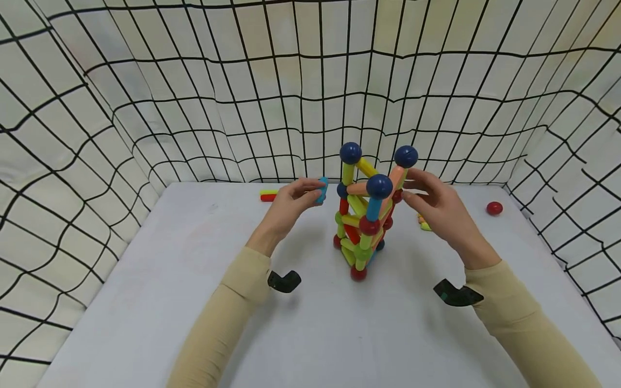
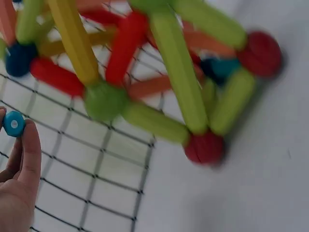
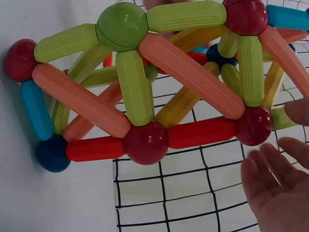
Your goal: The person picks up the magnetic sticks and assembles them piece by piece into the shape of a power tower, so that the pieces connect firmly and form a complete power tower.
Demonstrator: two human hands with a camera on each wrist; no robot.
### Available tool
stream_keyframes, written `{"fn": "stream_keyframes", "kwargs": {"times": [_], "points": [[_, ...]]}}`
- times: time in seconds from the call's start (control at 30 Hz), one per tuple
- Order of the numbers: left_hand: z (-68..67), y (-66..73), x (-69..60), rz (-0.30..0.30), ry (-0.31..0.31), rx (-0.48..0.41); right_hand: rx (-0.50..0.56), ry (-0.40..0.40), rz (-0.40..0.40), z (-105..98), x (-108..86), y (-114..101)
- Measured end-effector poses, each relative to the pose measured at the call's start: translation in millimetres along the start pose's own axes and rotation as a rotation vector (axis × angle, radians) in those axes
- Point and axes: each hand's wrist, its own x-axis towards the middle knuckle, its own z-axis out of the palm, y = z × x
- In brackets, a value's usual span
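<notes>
A tower of coloured rods and balls (image 1: 370, 226) stands on the white table, built in triangular braces with dark blue balls at its top. To its left, my left hand (image 1: 292, 202) pinches a short blue rod (image 1: 322, 191) between thumb and fingers. The left wrist view shows the end of this blue rod (image 2: 14, 123), apart from the tower. My right hand (image 1: 439, 210) is at the tower's upper right side, thumb and fingers spread near a red ball (image 3: 254, 125) and a yellow-green rod (image 3: 283, 119). Whether its fingertips touch them is unclear.
Behind the tower, a yellow-green and red piece (image 1: 268, 195) lies at the table's back left. Small yellow-green pieces (image 1: 425, 225) lie partly behind my right hand. A red ball (image 1: 495, 208) rests at far right. Black netting (image 1: 301, 97) over white cloth encloses the table's back and sides.
</notes>
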Motion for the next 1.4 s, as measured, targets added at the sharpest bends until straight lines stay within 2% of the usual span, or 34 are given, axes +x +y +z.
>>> {"fn": "stream_keyframes", "kwargs": {"times": [0.1, 0.23, 0.33, 0.47, 0.6, 0.77, 0.9, 1.2, 1.4], "points": [[11.7, 21.8, -7.9, 0.059, -0.012, -0.150, -0.026, -0.096, -0.016, 2.5, 4.2, 2.7], [28.4, 48.3, -18.2, 0.079, -0.018, -0.307, -0.050, -0.099, -0.036, 5.0, 4.8, 2.5], [41.2, 64.1, -26.2, 0.068, -0.008, -0.353, -0.051, -0.088, -0.039, 5.6, 3.8, 1.8], [56.5, 77.4, -34.1, 0.046, 0.001, -0.343, -0.050, -0.086, -0.044, 6.5, 3.9, 1.6], [68.3, 83.3, -35.5, 0.014, 0.011, -0.333, -0.053, -0.081, -0.040, 6.7, 3.6, 1.7], [75.9, 89.7, -34.8, -0.019, 0.070, -0.394, -0.056, -0.083, -0.030, 8.0, 3.0, 2.0], [81.0, 94.4, -35.4, -0.040, 0.111, -0.404, -0.057, -0.081, -0.031, 8.6, 3.2, 1.7], [88.9, 98.8, -32.7, -0.001, 0.132, -0.354, -0.069, -0.076, -0.033, 8.4, 2.4, 0.9], [92.1, 98.8, -29.5, -0.005, 0.132, -0.328, -0.071, -0.077, -0.027, 8.5, 1.7, 0.6]]}}
